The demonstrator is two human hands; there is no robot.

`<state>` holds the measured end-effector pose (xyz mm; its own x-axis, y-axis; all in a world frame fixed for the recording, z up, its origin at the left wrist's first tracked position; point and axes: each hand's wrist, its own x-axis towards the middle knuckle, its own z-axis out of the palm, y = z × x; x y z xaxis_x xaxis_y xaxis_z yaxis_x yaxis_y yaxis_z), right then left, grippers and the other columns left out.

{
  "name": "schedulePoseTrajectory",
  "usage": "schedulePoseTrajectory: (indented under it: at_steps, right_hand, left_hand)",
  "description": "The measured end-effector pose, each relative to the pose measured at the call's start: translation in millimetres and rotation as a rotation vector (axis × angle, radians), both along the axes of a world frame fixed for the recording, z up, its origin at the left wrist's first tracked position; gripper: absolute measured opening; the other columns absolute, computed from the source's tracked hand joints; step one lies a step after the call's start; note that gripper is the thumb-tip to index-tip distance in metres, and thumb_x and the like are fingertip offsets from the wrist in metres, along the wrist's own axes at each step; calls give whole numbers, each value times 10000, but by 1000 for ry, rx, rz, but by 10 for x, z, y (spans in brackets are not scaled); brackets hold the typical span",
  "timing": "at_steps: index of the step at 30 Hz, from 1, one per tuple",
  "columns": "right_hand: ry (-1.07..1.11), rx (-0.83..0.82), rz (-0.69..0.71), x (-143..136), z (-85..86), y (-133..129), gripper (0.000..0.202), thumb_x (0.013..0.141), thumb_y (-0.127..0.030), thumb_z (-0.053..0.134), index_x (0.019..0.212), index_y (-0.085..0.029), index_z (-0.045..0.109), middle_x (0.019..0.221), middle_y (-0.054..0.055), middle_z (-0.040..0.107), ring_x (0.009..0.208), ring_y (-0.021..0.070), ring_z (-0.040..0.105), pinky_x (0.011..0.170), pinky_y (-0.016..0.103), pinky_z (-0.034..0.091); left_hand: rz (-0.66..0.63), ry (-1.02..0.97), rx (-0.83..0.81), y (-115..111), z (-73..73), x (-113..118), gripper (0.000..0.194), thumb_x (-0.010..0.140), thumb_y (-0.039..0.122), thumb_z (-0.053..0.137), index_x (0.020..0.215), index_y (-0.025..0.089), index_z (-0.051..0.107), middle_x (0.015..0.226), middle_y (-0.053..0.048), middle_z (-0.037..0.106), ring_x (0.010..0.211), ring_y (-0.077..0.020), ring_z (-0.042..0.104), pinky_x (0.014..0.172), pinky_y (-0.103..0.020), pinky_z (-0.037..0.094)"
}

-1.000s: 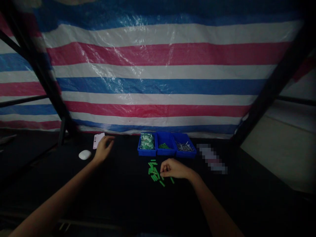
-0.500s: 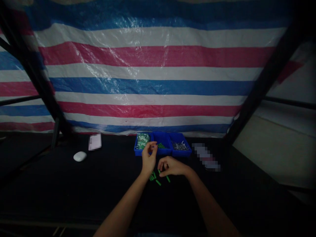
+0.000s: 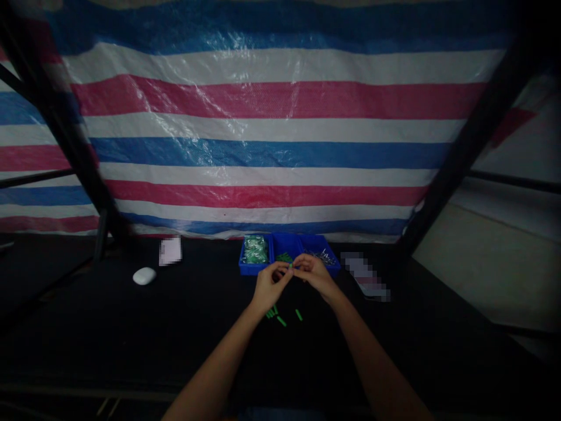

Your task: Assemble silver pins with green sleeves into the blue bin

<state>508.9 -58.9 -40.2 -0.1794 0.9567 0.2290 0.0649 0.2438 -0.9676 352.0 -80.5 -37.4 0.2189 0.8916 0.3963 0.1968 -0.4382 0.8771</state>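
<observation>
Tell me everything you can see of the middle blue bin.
The middle bin is blue, slightly glossy and plastic-looking, open-topped and upright on the black table. It sits between two similar blue bins, the left and the right. Small green pieces lie inside. The hands partly hide its near side, so I cannot tell whether they touch it.

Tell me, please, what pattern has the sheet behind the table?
Red, white and blue stripes; head view.
</observation>
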Motion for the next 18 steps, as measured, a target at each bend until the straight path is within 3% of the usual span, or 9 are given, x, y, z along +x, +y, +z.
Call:
schedulePoseTrajectory:
  at_steps: [10, 18]
  right_hand:
    - [6, -1, -21, -21, 29, -31, 369, 544, -398, 702, 800, -164, 575, 711, 21, 588, 549, 104, 494, 457, 215, 335]
    - [-108, 59, -101, -11, 6, -34, 366, 583, -402, 670, 828, -132, 632, 667, 29, 598, 487, 89, 424, 465, 229, 325]
  left_hand:
    - [-22, -34, -35, 30, -30, -4, 313, 738, 412, 539, 962, 203, 598, 796, -55, 638, 662, -146, 555, 602, -264, 410]
    - [-43, -60, -42, 37, -8, -6, 274, 744, 401, 536, 922, 207, 611, 829, -56, 628, 691, -142, 557, 608, -250, 405]
